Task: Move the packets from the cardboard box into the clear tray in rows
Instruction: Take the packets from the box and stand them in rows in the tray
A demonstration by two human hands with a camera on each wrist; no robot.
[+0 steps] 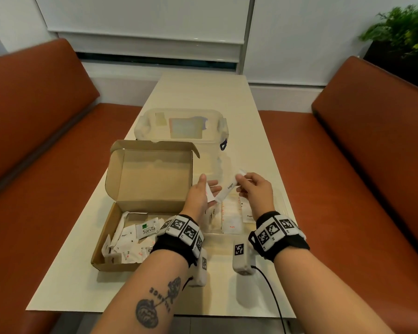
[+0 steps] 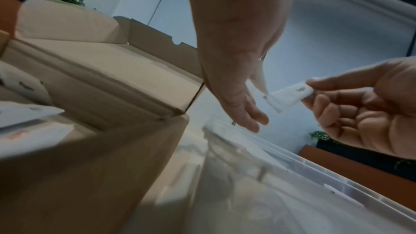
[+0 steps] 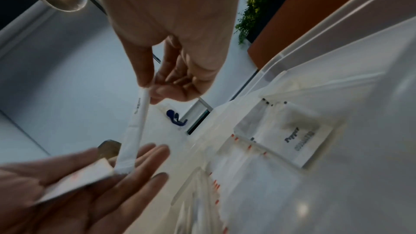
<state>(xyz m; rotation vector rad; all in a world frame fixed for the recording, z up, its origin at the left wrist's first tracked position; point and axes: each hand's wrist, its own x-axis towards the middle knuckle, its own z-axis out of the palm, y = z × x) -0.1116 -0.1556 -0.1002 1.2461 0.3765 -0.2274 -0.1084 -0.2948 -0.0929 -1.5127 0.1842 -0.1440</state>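
Note:
The open cardboard box [image 1: 101,249] sits on the left of the table with several loose packets [image 1: 130,237] inside, one marked Stevia. Right of it lies the clear tray [image 1: 217,234], holding rows of Salt and Pepper packets [image 1: 231,218]. Both hands hover above the tray. My right hand [image 1: 241,177] pinches the top end of a long white Sugar stick [image 1: 228,189], which hangs slanted down to my left palm. My left hand [image 1: 206,186] keeps its fingers straight, with the thumb pinning a flat white packet [image 1: 210,194] to the palm. A Pepper packet [image 3: 297,138] shows in the right wrist view.
A clear lidded container [image 1: 181,126] stands behind the box and tray. Orange benches [image 1: 34,141] flank the long pale table [image 1: 203,92]. A black cable [image 1: 270,292] runs off the near table edge. A plant [image 1: 401,27] stands at the far right.

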